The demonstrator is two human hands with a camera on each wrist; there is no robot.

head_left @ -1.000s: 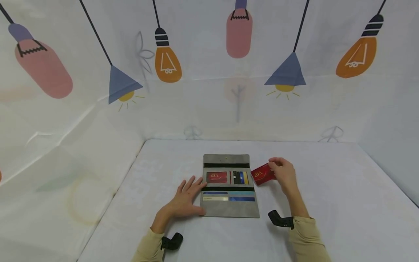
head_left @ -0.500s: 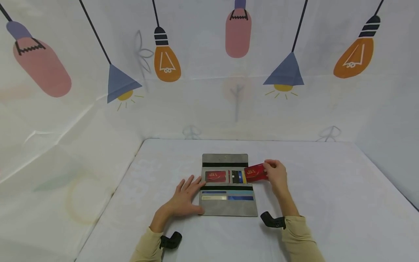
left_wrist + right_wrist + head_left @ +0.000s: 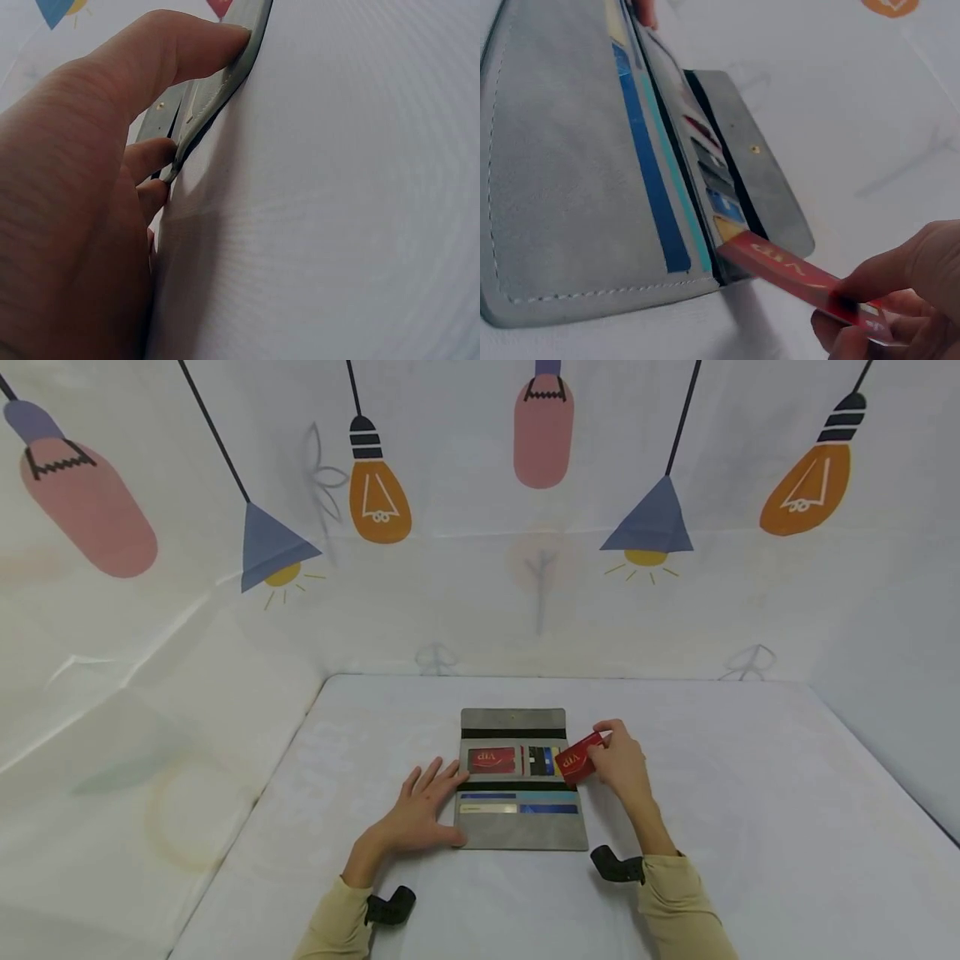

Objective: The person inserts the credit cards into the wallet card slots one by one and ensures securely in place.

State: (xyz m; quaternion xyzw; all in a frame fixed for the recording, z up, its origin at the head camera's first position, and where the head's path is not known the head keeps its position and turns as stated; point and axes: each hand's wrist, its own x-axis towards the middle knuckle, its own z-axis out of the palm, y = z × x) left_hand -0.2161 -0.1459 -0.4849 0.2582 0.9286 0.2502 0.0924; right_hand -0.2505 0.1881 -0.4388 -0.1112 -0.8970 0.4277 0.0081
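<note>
A grey wallet [image 3: 520,835] lies unfolded on the white table. My left hand [image 3: 418,814] rests along its left side with fingers spread, and in the left wrist view the thumb [image 3: 214,46] touches the wallet's edge. At the right side, my right hand [image 3: 624,768] pinches a red VIP card [image 3: 576,762] between thumb and fingers. The card tilts, its far end overlapping the slots; in the right wrist view that end [image 3: 739,247] is right at a yellow card [image 3: 724,227]. Another red VIP card [image 3: 492,760] shows in the wallet's upper left window.
Several cards fill the wallet's slots, among them a blue card [image 3: 549,808] and a cream card [image 3: 487,808]. Black cameras [image 3: 617,865] are strapped to both wrists. A white sheet [image 3: 465,610] printed with lamps hangs behind the table.
My right hand has brought the red card leftward from beside the wallet onto its right edge. In the last half second the card has tilted more. The left hand stays in place.
</note>
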